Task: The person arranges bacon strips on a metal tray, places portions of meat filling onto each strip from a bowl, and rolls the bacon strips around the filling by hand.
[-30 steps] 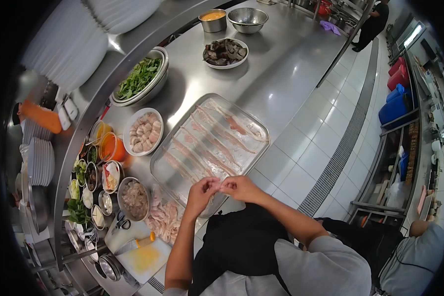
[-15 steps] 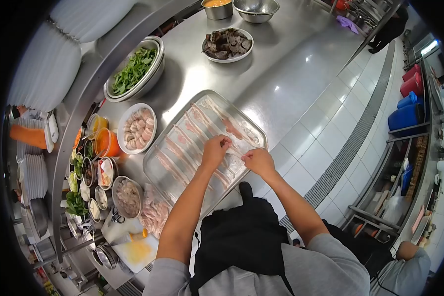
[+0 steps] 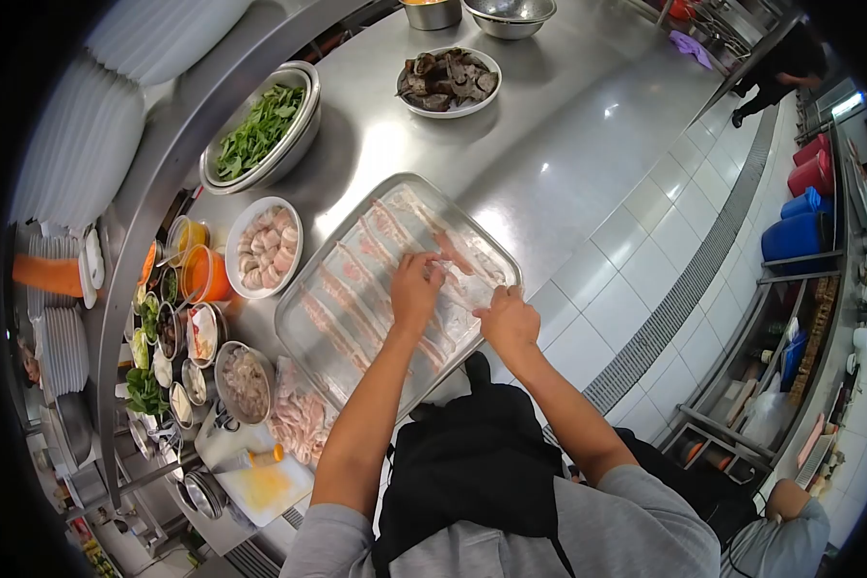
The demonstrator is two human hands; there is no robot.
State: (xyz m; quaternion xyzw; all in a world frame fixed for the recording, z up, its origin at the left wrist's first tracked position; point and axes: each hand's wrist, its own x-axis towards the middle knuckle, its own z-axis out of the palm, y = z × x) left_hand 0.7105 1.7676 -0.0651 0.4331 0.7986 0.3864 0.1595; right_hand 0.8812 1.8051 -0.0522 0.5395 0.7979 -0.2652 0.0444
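Leaning over a metal tray [image 3: 345, 226], the person works with both bare hands on a pale strip of meat [image 3: 460, 285] at its right-hand side. From here I see the left hand [image 3: 416, 291] with its fingers bent and slightly parted, the tips at the strip; whether they pinch it, I can't tell. The right hand [image 3: 509, 326] is near the tray's right edge, fingers curled in and thumb reaching toward the strip's near end; I can't make out how firmly it closes, or on what. More strips [image 3: 335, 332] lie side by side, roughly parallel, across the tray to the left. Just beside the tray sit a white bowl of rolled meat pieces [image 3: 267, 249] and a heap of raw meat [image 3: 299, 416]. Beyond it, on the steel counter [image 3: 559, 125], stands a dish of dark pieces [image 3: 448, 83].
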